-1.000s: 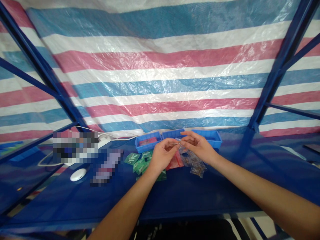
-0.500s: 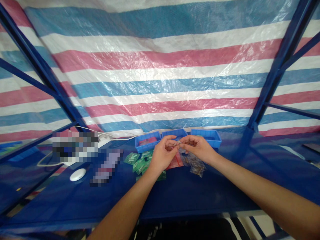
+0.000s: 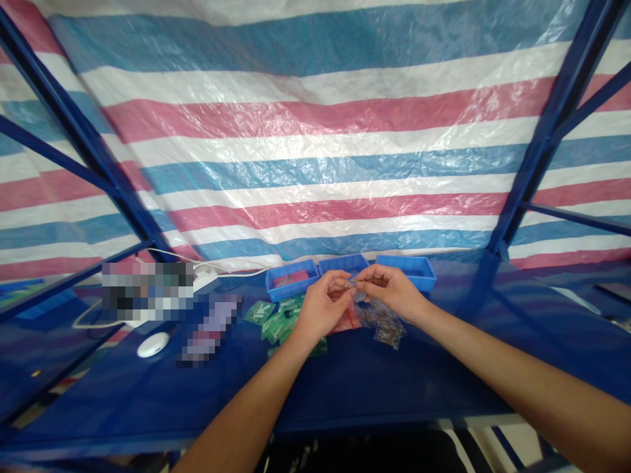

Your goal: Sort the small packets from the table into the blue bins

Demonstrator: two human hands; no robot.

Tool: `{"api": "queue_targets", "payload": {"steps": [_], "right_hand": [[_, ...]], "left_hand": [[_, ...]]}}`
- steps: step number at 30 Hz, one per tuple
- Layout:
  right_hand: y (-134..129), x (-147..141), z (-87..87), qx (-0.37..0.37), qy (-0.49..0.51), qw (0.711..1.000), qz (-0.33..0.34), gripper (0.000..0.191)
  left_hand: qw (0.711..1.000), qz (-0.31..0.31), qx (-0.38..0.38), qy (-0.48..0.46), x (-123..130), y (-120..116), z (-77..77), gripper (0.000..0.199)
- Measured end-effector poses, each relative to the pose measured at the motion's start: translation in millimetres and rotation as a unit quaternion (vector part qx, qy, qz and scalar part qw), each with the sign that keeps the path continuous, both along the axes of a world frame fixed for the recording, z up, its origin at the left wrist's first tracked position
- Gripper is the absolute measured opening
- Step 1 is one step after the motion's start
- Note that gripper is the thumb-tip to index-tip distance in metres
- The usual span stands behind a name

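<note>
Since a second ago your two hands have drawn closer together and dropped a little, with the fingertips now meeting. Nearest you: both forearms reach out over the dark blue surface. Left hand: fingers curled, thumb and forefinger pinching one end of a small clear packet. Right hand: fingers likewise pressed onto the other end of that packet, so it is held taut between the two, raised off the surface, probably so its edge can be worked. Below and between the hands: a red sachet lying flat, partly hidden by the left hand. Just right of it: a loose heap of clear bags with brownish contents, too small to identify. Left of the left hand: a scatter of green sachets, within easy reach. Farther left: a white round object and a white cable. Behind the hands: three blue trays in a row, the left one holding something reddish, the middle one partly covered by your fingers. Beyond: a striped tarpaulin on a blue frame.
</note>
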State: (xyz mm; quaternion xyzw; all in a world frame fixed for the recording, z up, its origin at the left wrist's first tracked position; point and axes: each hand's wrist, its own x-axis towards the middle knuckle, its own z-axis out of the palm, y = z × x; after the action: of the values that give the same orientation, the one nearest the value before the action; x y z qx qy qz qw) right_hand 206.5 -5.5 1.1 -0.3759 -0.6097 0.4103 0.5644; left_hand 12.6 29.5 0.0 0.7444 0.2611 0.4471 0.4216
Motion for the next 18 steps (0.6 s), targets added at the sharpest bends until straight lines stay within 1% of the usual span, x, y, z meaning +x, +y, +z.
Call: {"api": "queue_targets", "payload": {"steps": [3,6,9,13,18], "right_hand": [[-1,0,-0.7,0.001,-0.012,1.0,0.006,0.027],[-2,-2,-1.7,0.0,-0.025,1.0,0.013,0.031],[-4,-4,-2.8,0.01,-0.058,0.998,0.018,0.033],[-6,-4,-2.9,0.049,-0.113,0.992,-0.005,0.026],[-5,-2,0.1,0.081,-0.127,0.988,-0.041,0.015]], "left_hand": [[1.0,0.008,0.008,0.006,0,-2,2.0,0.024],[0.999,0.028,0.023,0.008,-1,-4,3.8,0.019],[0.999,0.033,0.032,0.018,-2,-5,5.5,0.017],[0.997,0.033,0.052,0.039,-5,-5,8.6,0.014],[0.989,0.062,0.113,0.065,-7,-6,13.4,0.015]]}}
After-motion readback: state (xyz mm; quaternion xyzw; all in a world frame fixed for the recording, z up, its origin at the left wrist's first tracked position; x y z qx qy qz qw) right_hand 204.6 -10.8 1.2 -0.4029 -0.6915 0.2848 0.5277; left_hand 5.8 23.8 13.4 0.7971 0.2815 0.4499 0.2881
